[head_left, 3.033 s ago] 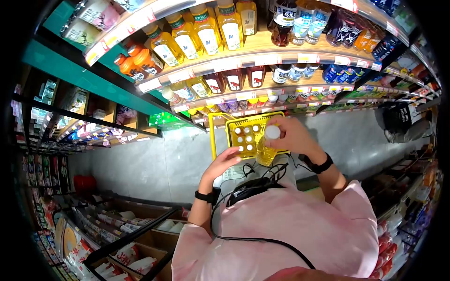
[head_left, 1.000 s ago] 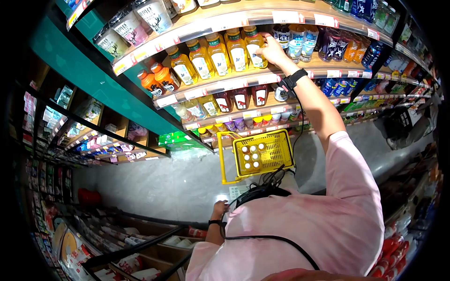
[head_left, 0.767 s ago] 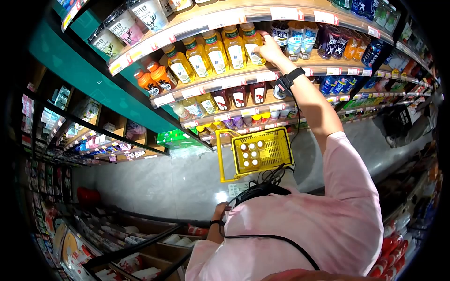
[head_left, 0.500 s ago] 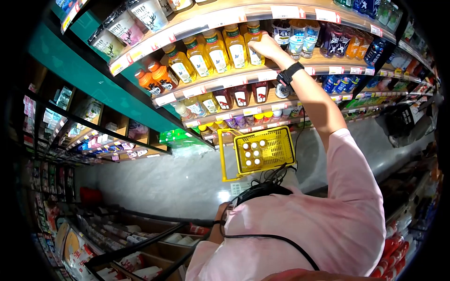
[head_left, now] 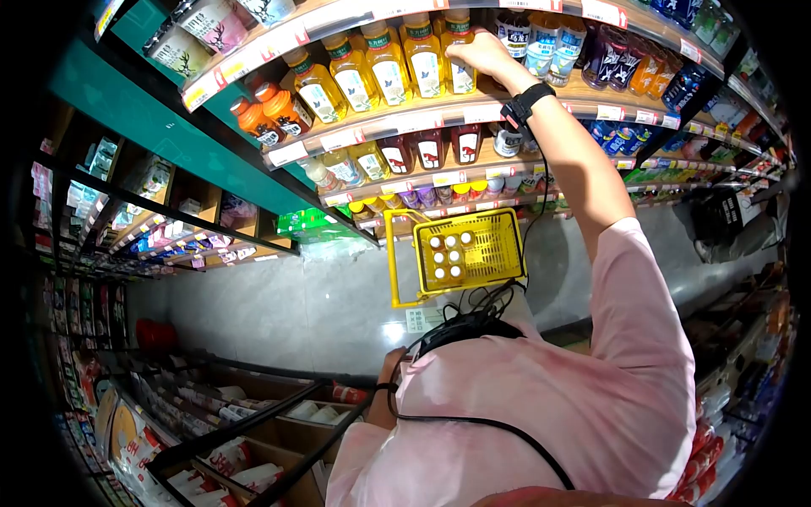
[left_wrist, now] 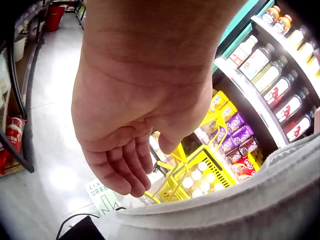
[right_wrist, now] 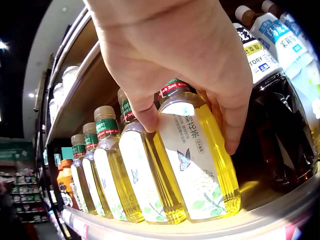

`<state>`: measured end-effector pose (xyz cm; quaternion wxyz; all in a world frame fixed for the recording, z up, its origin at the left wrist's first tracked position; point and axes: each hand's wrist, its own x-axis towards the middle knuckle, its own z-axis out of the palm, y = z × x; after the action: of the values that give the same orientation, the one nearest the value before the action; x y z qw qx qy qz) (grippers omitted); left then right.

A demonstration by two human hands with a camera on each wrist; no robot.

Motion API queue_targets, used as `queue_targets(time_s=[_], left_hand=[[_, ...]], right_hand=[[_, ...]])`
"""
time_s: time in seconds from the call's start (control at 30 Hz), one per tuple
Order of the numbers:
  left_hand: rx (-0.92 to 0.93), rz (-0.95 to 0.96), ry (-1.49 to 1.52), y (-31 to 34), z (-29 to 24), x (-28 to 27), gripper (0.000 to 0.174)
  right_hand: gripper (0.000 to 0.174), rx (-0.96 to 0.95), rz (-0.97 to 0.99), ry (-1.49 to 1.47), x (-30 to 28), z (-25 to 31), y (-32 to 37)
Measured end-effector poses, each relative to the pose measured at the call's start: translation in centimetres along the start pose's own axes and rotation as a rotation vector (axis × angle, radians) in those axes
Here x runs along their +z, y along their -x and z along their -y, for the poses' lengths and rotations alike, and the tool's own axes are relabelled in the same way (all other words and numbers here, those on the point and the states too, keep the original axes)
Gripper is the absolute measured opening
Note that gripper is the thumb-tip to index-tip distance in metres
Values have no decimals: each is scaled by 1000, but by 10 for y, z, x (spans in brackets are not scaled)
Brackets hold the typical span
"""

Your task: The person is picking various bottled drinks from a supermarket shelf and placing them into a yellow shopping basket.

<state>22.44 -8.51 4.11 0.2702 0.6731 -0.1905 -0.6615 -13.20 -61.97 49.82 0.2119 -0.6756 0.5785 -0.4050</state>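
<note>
My right hand (head_left: 492,59) reaches to the shelf and grips the upper part of a yellow bottle of jasmine tea (right_wrist: 192,165). Thumb and fingers sit on opposite sides of it, and the palm hides its cap in the right wrist view. The bottle stands on the shelf board at the right end of a row of matching tea bottles (right_wrist: 131,175). My left hand (left_wrist: 132,117) hangs low by my body, fingers loosely curled around nothing. Beyond it, a yellow shopping basket (head_left: 494,253) on the floor has several white-capped bottles (head_left: 452,256) grouped at its left side.
A dark tea bottle (right_wrist: 282,130) stands just right of the gripped one. Orange bottles (head_left: 283,108) end the row at left. A price-tag rail (head_left: 422,125) edges the shelf, with dark red bottles (head_left: 429,152) below. A black cable (head_left: 541,177) runs from my right wrist.
Three seconds ago my right hand held a bottle over the basket, my left beside it. Since then the right hand has moved up to the shelf and gripped another bottle; the left has dropped to my side.
</note>
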Motion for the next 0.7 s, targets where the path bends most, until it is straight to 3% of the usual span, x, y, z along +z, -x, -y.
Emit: queue_targets(time_s=[0.07,0.1,0.13,0.17,0.2,0.23,0.27,0.3,0.33,0.37,0.4,0.43,0.47,0.5,0.57,0.6,0.67,0.7], left_hand=[[18,0,-106,2,-3,3,30],[43,1,-212,5,-9,6,30],[70,41,-172,11,-13,9,31],[-24,6,-37,-8,4,3,31],[112,120,-106,-37,35,-11,31],[-78,-1,107,-20,19,-3,33],[43,48,26,0,5,0,36],[-98,20,63,-15,15,-5,38],[-67,-117,-52,-7,14,5,40],[-220,-83,14,-34,40,-10,41],[-10,-44,-427,-29,35,-10,40],[431,28,-568,-13,38,-13,38],[61,-18,-518,-18,42,-11,34],[21,78,-645,-23,46,-18,29],[186,206,-768,-9,23,-16,24],[171,214,-763,-14,24,-12,24],[-354,6,-117,-23,28,-11,28],[-360,2,-124,-22,13,-5,28]], right_hand=[[52,-46,-5,-35,10,-23,-10],[62,-37,-3,12,1,-8,7],[68,-20,-75,47,-4,3,28],[74,2,-142,83,-2,5,44],[73,-294,-303,-9,26,-49,37],[60,-371,-366,-136,24,-44,74],[50,-178,-217,-165,28,-45,119],[42,14,-65,-185,28,-47,157],[33,-121,60,-189,46,-83,195],[28,-11,234,12,54,-92,235],[32,46,733,98,70,-147,265],[35,54,1153,322,66,-162,294],[38,138,1280,437,73,-202,331],[40,222,1400,556,80,-239,369],[41,357,1276,503,76,-264,411],[41,367,1290,503,75,-289,434],[42,389,1101,384,78,-331,477],[42,394,1103,375,78,-328,474]])
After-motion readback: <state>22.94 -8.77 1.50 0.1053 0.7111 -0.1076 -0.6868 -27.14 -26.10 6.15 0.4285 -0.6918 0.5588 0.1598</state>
